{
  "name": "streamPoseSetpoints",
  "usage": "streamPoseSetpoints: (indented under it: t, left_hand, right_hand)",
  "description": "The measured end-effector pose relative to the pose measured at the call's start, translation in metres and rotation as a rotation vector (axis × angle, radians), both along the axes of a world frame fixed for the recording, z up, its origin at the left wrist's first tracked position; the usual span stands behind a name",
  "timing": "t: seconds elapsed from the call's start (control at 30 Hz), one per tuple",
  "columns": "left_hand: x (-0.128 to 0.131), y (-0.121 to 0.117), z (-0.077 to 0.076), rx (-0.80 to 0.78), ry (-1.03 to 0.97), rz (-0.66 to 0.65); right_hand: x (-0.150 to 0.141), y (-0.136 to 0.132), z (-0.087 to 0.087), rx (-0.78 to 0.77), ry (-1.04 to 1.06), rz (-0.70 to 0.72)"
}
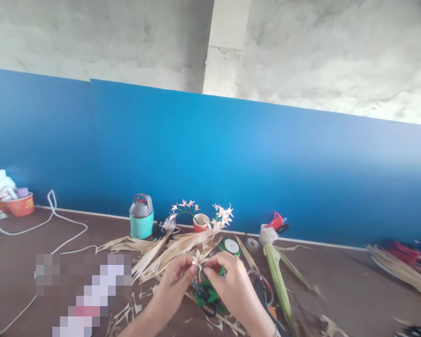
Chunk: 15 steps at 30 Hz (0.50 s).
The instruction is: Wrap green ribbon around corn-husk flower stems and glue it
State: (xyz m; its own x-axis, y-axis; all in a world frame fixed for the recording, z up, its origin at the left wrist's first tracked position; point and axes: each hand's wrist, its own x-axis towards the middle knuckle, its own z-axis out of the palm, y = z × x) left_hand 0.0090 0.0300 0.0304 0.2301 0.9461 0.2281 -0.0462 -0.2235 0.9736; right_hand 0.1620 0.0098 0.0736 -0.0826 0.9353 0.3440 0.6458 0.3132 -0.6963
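A small cream-white flower with pointed petals [199, 259] is held up between my two hands. My left hand [175, 283] pinches it from the left with thumb and forefinger. On the other side my right hand [229, 280] has its fingertips closed on the petals. Beneath the hands lie something bright green [210, 292] and dark-handled scissors [204, 294], partly covered. Just beyond, dry pale husks [182, 250] spread over the brown table. A round green spool with a white centre [230, 246] sits behind my right hand.
An orange-red cup [200, 223] with flower sprays [222, 217] stands near the blue partition [196, 154]. Left of it is a turquoise flask [141, 220]. A white cable [70, 222] crosses the left side. To the right are a grey tape roll [252, 244] and a green husk bundle [279, 281].
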Motion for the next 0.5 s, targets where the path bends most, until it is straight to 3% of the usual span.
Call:
streamPoseSetpoints:
  t: [0.3, 0.5]
  left_hand:
    - [0.0005, 0.0012, 0.0053, -0.119, -0.094, -0.095]
    - [0.0027, 0.0059, -0.0025, -0.186, -0.164, -0.100]
  right_hand:
    - [0.0012, 0.0038, -0.0047, -0.001, 0.004, -0.002]
    - [0.0013, 0.0046, -0.0044, -0.031, 0.038, -0.002]
